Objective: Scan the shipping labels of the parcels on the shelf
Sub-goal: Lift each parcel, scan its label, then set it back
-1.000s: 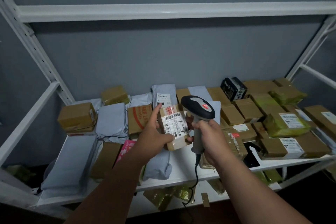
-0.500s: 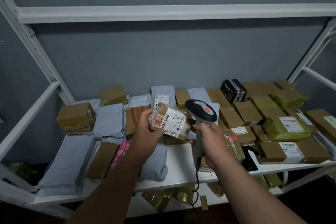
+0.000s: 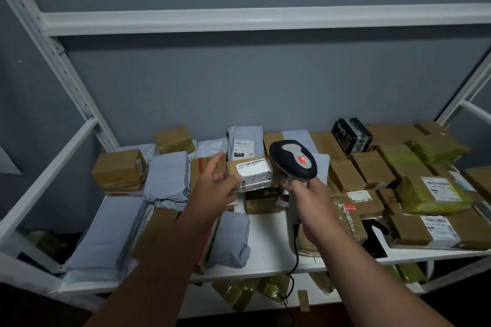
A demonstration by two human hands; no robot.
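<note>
On the white shelf (image 3: 268,231), just left of the scanner (image 3: 293,160) gripped in my right hand (image 3: 312,204), my left hand (image 3: 215,188) pinches a small labelled box (image 3: 253,172), likely light and stiff, best held by its edges.

Two bare forearms are shown entering from the lower edge of the head view. No sleeve, cuff, glove, watch, ring or strap is visible on either arm up to the frame edge. The left hand (image 3: 214,188) is seen from the back, with the knuckles and the thumb visible. The right hand (image 3: 313,209) is likewise seen from the back, with the wrist and the knuckle line visible. The fingernails cannot be made out at this resolution. No markings are visible on either hand or forearm.
</note>
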